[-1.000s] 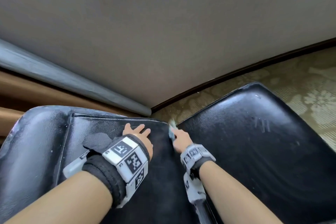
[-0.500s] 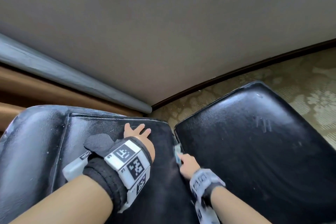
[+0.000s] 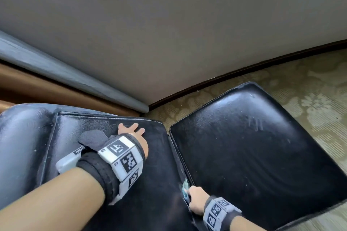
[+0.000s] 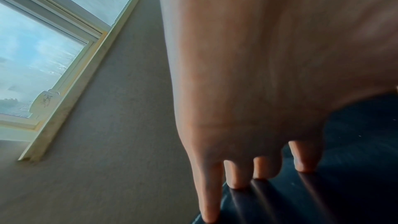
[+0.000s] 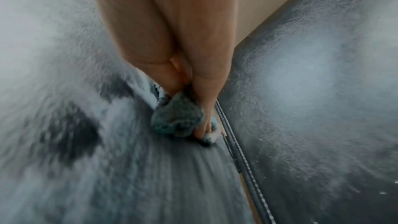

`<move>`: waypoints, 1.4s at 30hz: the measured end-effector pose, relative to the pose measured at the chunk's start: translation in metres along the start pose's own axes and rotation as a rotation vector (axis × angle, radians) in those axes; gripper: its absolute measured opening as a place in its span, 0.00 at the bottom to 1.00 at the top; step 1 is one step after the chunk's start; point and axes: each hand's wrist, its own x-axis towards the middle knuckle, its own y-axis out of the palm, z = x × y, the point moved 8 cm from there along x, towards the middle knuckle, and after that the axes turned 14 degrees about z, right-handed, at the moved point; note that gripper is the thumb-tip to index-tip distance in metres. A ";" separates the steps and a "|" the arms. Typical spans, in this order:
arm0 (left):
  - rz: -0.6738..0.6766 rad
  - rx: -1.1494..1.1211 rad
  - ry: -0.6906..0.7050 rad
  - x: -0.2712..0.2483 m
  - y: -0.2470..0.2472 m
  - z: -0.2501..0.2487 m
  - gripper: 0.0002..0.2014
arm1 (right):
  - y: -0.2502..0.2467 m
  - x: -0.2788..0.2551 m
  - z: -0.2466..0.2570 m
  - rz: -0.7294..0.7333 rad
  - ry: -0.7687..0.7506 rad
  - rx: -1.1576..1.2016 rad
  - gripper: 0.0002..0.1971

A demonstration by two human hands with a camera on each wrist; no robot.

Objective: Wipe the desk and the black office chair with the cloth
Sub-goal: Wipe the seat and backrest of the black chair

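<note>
The left hand point(image 3: 135, 133) lay flat on the chair's backrest point(image 3: 90, 124), fingers point(image 4: 237, 175) straight and a little spread, tips touching the black surface. The right hand point(image 3: 197, 202) pinched the cloth point(image 3: 185, 188) — a small bunched teal wad point(image 5: 176, 117) — between thumb and fingers, pressing it into the gap where the backrest met the seat point(image 3: 262, 146). A stitched seam point(image 5: 241, 159) ran just beside the cloth. Behind the chair stood a grey wall point(image 3: 187, 33); patterned carpet point(image 3: 309, 90) showed past the seat — the desk could not be made out.
</note>
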 end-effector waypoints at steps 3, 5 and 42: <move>0.052 0.002 0.024 -0.008 0.002 -0.006 0.31 | -0.036 -0.008 0.029 -0.092 -0.195 0.095 0.18; 0.071 0.017 0.051 -0.033 0.008 -0.016 0.31 | -0.056 -0.011 0.061 -0.199 -0.344 0.171 0.18; 0.113 0.239 0.170 -0.131 0.108 -0.102 0.44 | 0.092 -0.102 -0.071 -0.247 -0.291 0.214 0.31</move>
